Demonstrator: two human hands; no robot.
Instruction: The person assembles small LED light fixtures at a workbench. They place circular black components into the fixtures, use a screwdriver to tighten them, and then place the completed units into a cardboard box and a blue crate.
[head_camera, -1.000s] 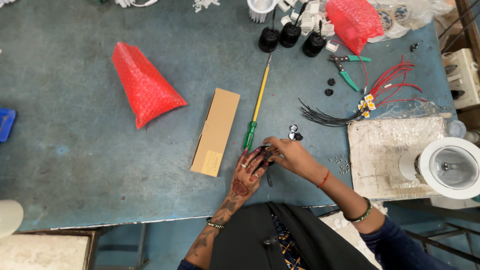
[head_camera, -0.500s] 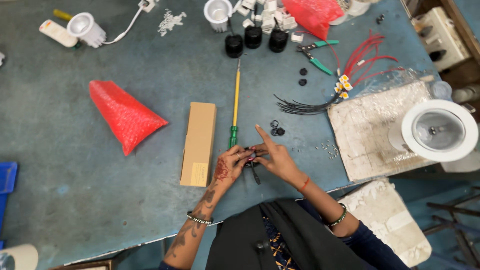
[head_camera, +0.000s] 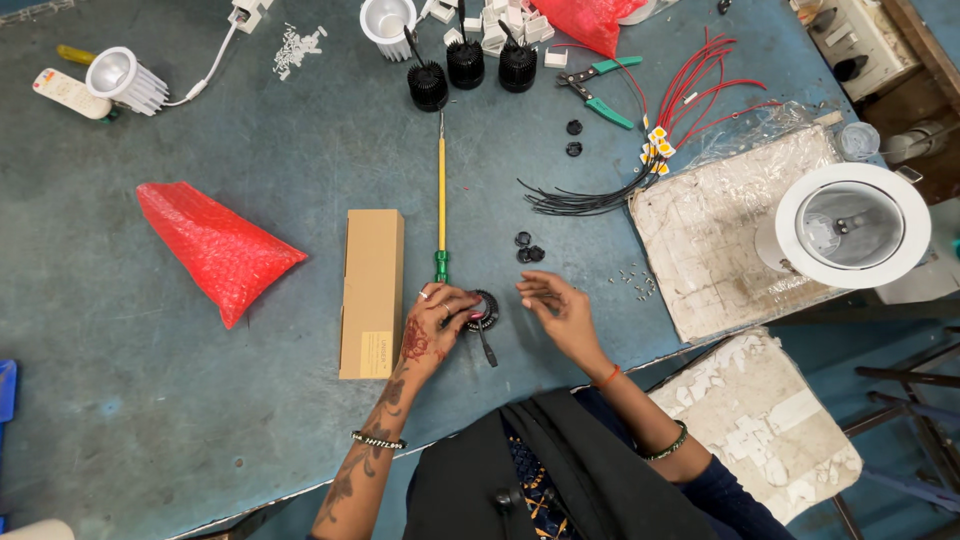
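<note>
Left hand on black ring (tabletop)

scuffed blue-grey worktable, metal frame at right.

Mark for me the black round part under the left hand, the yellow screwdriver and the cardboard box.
black round part (head_camera: 484, 309), head view, on its ribbed rim beside the left hand's fingers.
yellow screwdriver (head_camera: 441, 195), head view, midway along the yellow shaft.
cardboard box (head_camera: 373, 285), head view, middle of its top face.

Small round black ribbed part, perhaps a heat sink, flat on the blue-grey table, short black lead trailing from it toward the near edge
</note>
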